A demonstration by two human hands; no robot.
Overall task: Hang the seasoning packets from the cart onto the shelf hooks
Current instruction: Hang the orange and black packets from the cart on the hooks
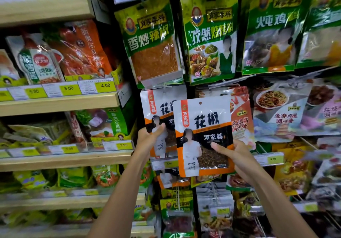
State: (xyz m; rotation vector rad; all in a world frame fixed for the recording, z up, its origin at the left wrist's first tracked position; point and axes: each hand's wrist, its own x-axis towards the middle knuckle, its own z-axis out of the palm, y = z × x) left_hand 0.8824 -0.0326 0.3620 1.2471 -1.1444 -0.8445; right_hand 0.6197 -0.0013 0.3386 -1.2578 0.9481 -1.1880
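Note:
A white, orange and black peppercorn seasoning packet [203,136] is held up in front of the hook display, its hang hole at the top free of any hook. My right hand [234,156] grips its lower right edge, thumb across the front. Just behind and to the left hangs a matching packet [156,108] on a shelf hook [166,86] under a clear label holder. My left hand [150,139] holds that hanging packet at its left side, thumb on its face. The cart is out of sight.
Green seasoning bags [153,40] hang in the row above, more packets [276,112] hang to the right and below. Wooden shelves [59,105] with sauce pouches and yellow price tags fill the left. A price label strip [269,159] juts out beside my right wrist.

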